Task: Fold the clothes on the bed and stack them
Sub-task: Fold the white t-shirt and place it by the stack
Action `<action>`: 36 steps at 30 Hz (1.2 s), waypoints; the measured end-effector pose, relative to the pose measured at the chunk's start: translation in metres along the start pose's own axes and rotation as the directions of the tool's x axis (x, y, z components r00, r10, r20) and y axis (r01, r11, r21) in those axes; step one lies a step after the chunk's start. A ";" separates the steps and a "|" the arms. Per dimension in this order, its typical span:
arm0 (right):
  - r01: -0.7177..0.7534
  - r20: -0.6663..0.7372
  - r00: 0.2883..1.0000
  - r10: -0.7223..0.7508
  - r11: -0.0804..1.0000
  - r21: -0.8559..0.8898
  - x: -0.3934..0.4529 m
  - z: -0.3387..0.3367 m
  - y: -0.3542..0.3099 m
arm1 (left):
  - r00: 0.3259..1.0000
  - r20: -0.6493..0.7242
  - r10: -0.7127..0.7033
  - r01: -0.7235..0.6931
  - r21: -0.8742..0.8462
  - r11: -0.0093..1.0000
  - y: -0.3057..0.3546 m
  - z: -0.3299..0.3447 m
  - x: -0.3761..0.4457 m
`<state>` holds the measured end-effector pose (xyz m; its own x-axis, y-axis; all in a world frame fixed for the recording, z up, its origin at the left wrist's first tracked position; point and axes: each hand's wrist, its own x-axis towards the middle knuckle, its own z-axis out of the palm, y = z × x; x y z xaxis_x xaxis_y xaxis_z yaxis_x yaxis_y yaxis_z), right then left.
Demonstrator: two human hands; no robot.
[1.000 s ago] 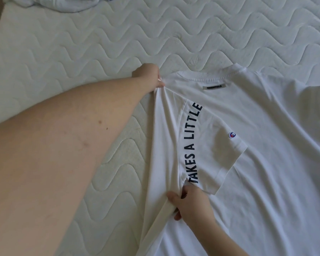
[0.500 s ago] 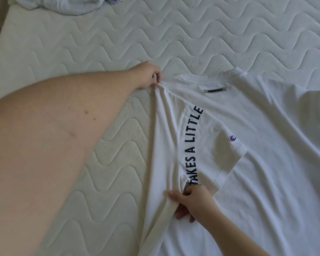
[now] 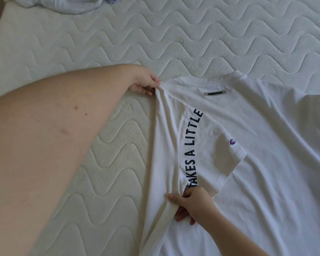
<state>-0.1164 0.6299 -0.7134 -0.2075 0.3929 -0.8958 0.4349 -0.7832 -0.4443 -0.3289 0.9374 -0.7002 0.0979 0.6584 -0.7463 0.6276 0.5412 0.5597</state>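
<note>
T-shirt (image 3: 257,163) fold between both grips

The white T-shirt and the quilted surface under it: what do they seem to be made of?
White T-shirt: looks like soft matte knit jersey, probably cotton; it creases and bunches where the left hand and right hand pinch it, and the collar is ribbed. Its black lettering looks printed flat.
Mattress: seemingly padded woven fabric with a slight sheen, stitched in wavy quilted lines; the fibre cannot be told.
</note>
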 end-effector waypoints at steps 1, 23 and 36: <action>0.001 -0.001 1.000 -0.001 1.000 -0.002 0.000 0.000 0.000 | 1.000 0.025 0.014 -0.013 -0.041 0.999 -0.002 -0.002 0.000; 0.077 -0.500 0.850 -0.166 0.978 -0.194 -0.029 -0.035 -0.006 | 0.962 -0.263 -0.076 -0.026 -0.364 0.931 -0.006 0.041 0.004; 0.221 -0.746 0.631 -0.212 0.971 -0.089 -0.024 -0.118 -0.015 | 0.935 -0.343 -0.091 -0.056 -0.397 0.916 -0.007 0.049 -0.002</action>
<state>-0.0147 0.6890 -0.6843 0.4306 0.7734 -0.4653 0.4547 -0.6312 -0.6284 -0.2955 0.9064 -0.7203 -0.2308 0.7456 -0.6252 0.2629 0.6664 0.6977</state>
